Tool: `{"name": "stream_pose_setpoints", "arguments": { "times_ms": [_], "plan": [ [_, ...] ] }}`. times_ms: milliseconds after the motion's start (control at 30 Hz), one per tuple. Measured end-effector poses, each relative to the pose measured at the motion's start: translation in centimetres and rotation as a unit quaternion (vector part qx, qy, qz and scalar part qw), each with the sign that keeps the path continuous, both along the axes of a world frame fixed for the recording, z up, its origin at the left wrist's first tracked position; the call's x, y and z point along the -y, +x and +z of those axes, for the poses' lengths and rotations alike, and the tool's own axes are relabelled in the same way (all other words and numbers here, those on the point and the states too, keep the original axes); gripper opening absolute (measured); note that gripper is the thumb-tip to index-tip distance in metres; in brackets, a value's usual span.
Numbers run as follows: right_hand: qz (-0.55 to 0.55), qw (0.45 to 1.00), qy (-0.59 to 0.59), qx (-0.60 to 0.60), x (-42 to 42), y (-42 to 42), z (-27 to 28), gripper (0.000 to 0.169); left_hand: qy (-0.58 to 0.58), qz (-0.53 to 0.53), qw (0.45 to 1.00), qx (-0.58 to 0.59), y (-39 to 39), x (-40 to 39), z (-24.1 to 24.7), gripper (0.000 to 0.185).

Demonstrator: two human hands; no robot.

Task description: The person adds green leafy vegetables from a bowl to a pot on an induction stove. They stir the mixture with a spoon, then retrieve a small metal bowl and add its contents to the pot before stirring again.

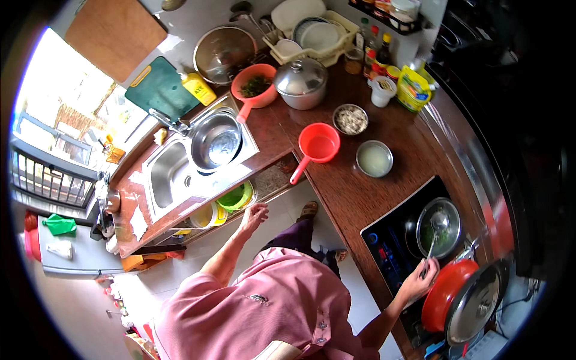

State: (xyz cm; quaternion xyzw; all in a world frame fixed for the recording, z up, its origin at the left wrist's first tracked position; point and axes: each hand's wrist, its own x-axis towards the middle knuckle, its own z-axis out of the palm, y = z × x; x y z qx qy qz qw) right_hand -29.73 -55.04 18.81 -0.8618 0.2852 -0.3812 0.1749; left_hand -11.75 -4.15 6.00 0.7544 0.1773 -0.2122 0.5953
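Note:
My right hand (420, 280) grips the handle of a metal ladle (438, 222), whose bowl lies inside a steel pot (426, 245) with green leaves in liquid. The pot stands on a black induction cooktop (382, 249). Just beyond my right hand sits a red pan (443, 288) with a glass lid (474, 308) leaning at its side. My left hand (256, 218) hangs in the air in front of the sink counter, fingers loosely bent, holding nothing. Nearest to it is a green basin (235, 198) below the counter edge.
On the counter stand a bowl of pale liquid (374, 159), a bowl of chopped pieces (350, 119), a red dipper (319, 142), a lidded pot (300, 83) and a strainer with greens (254, 85). A steel basin (216, 141) sits in the double sink (167, 173). Bottles line the wall.

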Motion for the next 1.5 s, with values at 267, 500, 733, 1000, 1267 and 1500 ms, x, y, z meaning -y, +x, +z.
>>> {"name": "stream_pose_setpoints", "arguments": {
  "times_ms": [267,500,733,1000,1267,1500],
  "plan": [
    [-0.088,0.981,0.157,-0.066,-2.8,-0.7,-1.8,0.060,0.124,-0.017,0.947,0.297,18.0,-1.9,9.1,0.027],
    [-0.088,0.992,-0.047,-0.083,-2.6,-4.5,-7.2,0.054,0.341,-0.148,0.838,0.399,40.1,-4.6,14.5,0.028],
    [-0.272,0.916,0.279,0.096,-4.0,-13.6,-19.4,0.049,0.465,-0.414,0.739,0.256,55.2,-7.4,4.5,0.078],
    [-0.330,0.846,0.419,0.021,-15.9,-10.9,-15.7,0.052,0.444,-0.396,0.753,0.280,56.2,-7.2,5.5,0.040],
    [-0.336,0.783,0.520,-0.054,-18.4,-7.9,-14.9,0.055,0.386,-0.277,0.787,0.394,52.8,-7.2,14.5,0.037],
    [-0.285,0.820,0.488,-0.090,-19.3,-3.3,-13.6,0.048,0.313,-0.213,0.805,0.457,52.3,-8.4,13.3,0.035]
  ]
}}
